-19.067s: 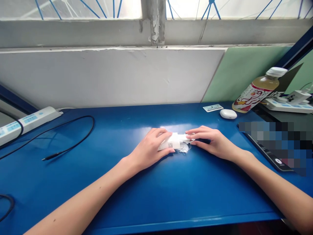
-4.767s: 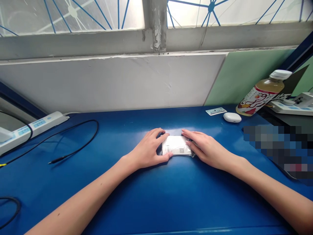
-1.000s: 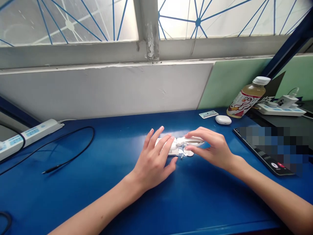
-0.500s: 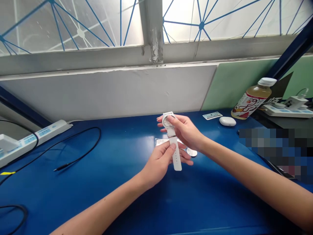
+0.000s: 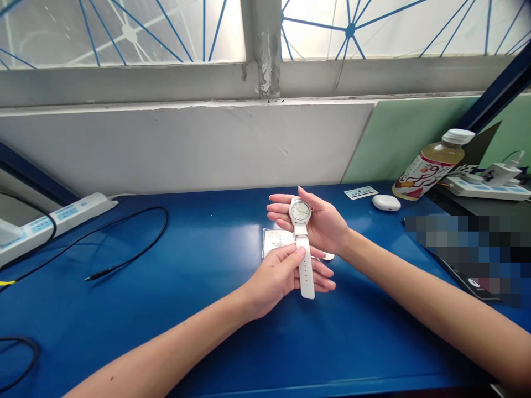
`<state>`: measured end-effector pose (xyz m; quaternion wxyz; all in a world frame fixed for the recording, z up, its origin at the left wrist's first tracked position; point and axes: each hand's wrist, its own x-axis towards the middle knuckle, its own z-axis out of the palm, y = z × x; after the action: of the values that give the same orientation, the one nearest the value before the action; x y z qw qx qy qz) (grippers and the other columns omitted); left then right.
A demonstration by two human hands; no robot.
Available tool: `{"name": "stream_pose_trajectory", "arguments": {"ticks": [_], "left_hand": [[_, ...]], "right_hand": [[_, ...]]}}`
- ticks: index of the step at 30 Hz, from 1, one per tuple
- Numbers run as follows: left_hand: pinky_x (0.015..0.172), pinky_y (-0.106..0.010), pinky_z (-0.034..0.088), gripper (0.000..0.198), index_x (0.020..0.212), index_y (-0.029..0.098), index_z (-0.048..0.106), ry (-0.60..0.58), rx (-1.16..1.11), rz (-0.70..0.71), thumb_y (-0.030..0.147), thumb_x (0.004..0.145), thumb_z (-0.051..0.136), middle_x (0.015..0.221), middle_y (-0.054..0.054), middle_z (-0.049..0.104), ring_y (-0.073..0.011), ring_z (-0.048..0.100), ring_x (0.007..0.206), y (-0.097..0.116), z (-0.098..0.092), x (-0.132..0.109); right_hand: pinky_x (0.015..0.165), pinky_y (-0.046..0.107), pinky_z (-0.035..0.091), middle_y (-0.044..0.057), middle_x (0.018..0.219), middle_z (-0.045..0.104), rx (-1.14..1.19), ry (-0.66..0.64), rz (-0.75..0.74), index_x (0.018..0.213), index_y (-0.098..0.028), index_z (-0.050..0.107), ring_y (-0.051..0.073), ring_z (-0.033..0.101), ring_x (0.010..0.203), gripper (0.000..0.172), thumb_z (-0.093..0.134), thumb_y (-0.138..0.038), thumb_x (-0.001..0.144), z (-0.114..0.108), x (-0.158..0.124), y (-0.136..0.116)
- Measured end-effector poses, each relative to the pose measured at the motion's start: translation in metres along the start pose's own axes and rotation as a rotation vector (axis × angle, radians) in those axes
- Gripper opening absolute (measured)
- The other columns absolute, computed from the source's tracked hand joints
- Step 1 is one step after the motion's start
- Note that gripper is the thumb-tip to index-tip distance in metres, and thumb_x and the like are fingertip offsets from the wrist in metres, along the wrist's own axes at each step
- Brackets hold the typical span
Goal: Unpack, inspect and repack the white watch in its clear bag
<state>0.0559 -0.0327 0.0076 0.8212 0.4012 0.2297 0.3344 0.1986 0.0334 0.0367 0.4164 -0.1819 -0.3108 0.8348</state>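
Observation:
A white wristwatch (image 5: 301, 211) with a round pale dial faces up in front of me. My left hand (image 5: 271, 279) pinches its white strap (image 5: 306, 273) between thumb and fingers, and the strap's punched end hangs over those fingers. Under the watch head lies my right hand (image 5: 329, 224), palm up, fingers stretched and thumb raised off the dial. A small clear packet with a printed label (image 5: 274, 239) is on the blue table, partly hidden by my hands. Behind my fingers a small white round item (image 5: 329, 256) shows only its edge.
On the left are a white power strip (image 5: 58, 224) and a black cable (image 5: 124, 265). A printed card (image 5: 360, 193), a white earbud case (image 5: 386, 203) and a drink bottle (image 5: 429, 168) stand at the back right. A blurred-out object (image 5: 468, 254) lies on the right.
My right thumb has come off the dial and the right hand has opened flat beneath the watch. The watch has shifted slightly right and towards me. The left hand keeps its pinch.

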Motion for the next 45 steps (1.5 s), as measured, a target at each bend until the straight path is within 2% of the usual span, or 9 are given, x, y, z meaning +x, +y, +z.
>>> {"name": "stream_pose_trajectory", "arguments": {"ticks": [4,8,13,16,21,25,31,38,45], "left_hand": [[0.072,-0.036,0.062,0.033,0.105,0.011,0.064,0.055,0.054,0.058,0.042,0.097,0.058,0.084,-0.010,0.074,-0.0223,0.076,0.072,0.000,-0.002,0.000],[0.060,-0.034,0.062,0.039,0.101,0.012,0.062,0.115,0.126,0.119,0.050,0.095,0.058,0.080,-0.008,0.072,-0.0222,0.075,0.064,0.001,-0.002,0.001],[0.058,-0.035,0.062,0.043,0.102,0.012,0.061,0.169,0.191,0.176,0.054,0.093,0.059,0.079,-0.007,0.071,-0.0213,0.073,0.061,0.003,-0.005,0.004],[0.060,-0.035,0.062,0.040,0.102,0.012,0.061,0.152,0.143,0.131,0.051,0.094,0.060,0.081,-0.009,0.072,-0.0215,0.073,0.064,0.003,-0.008,0.007],[0.068,-0.034,0.061,0.032,0.098,0.008,0.065,0.065,0.012,-0.048,0.038,0.100,0.053,0.085,-0.014,0.074,-0.0230,0.076,0.073,0.000,-0.012,0.010],[0.071,-0.036,0.061,0.033,0.098,0.006,0.067,0.109,0.022,-0.116,0.031,0.103,0.045,0.089,-0.017,0.074,-0.0245,0.076,0.076,0.002,-0.011,0.010],[0.076,-0.042,0.061,0.032,0.096,0.006,0.068,0.273,0.086,-0.095,0.030,0.102,0.048,0.095,-0.020,0.075,-0.0277,0.075,0.084,0.003,-0.005,0.008],[0.084,-0.043,0.058,0.032,0.100,0.006,0.069,0.132,0.001,-0.144,0.035,0.099,0.055,0.098,-0.021,0.075,-0.0278,0.075,0.087,0.001,-0.005,0.006],[0.081,-0.042,0.058,0.032,0.096,0.005,0.069,0.148,-0.009,-0.148,0.029,0.101,0.049,0.095,-0.021,0.075,-0.0270,0.076,0.084,0.001,-0.006,0.007]], "right_hand": [[0.096,0.032,0.055,0.012,0.114,0.075,0.011,0.046,-0.003,0.121,-0.009,0.064,0.022,0.071,0.106,0.049,0.033,-0.042,0.104,-0.003,-0.004,0.006],[0.099,0.028,0.051,0.012,0.129,0.069,0.002,0.083,0.012,0.129,-0.011,0.059,0.018,0.069,0.110,0.043,0.041,-0.038,0.101,-0.006,-0.006,0.011],[0.105,0.037,0.048,0.009,0.126,0.071,-0.061,0.052,0.087,0.125,-0.014,0.063,0.022,0.065,0.118,0.037,0.044,-0.035,0.101,-0.008,-0.006,0.015],[0.109,0.038,0.044,0.008,0.122,0.073,-0.084,0.039,0.093,0.123,-0.017,0.065,0.021,0.065,0.118,0.036,0.041,-0.034,0.102,-0.008,-0.006,0.013],[0.111,0.034,0.042,0.007,0.123,0.072,-0.075,0.081,-0.001,0.122,-0.016,0.065,0.018,0.067,0.115,0.032,0.042,-0.026,0.102,-0.006,-0.005,0.007],[0.110,0.037,0.043,0.010,0.123,0.072,-0.101,0.092,-0.004,0.121,-0.014,0.064,0.019,0.068,0.112,0.032,0.041,-0.026,0.102,-0.005,-0.006,0.008],[0.107,0.037,0.046,0.011,0.122,0.072,-0.149,0.064,-0.023,0.119,-0.013,0.064,0.022,0.068,0.114,0.033,0.040,-0.027,0.103,-0.006,-0.007,0.008],[0.101,0.038,0.050,0.011,0.118,0.073,-0.178,0.068,0.008,0.126,-0.019,0.059,0.020,0.072,0.104,0.035,0.037,-0.033,0.104,-0.008,-0.007,0.005],[0.105,0.040,0.046,0.013,0.118,0.073,-0.151,0.037,0.018,0.128,-0.015,0.059,0.022,0.070,0.107,0.051,0.027,-0.045,0.103,-0.007,-0.007,0.002]]}}
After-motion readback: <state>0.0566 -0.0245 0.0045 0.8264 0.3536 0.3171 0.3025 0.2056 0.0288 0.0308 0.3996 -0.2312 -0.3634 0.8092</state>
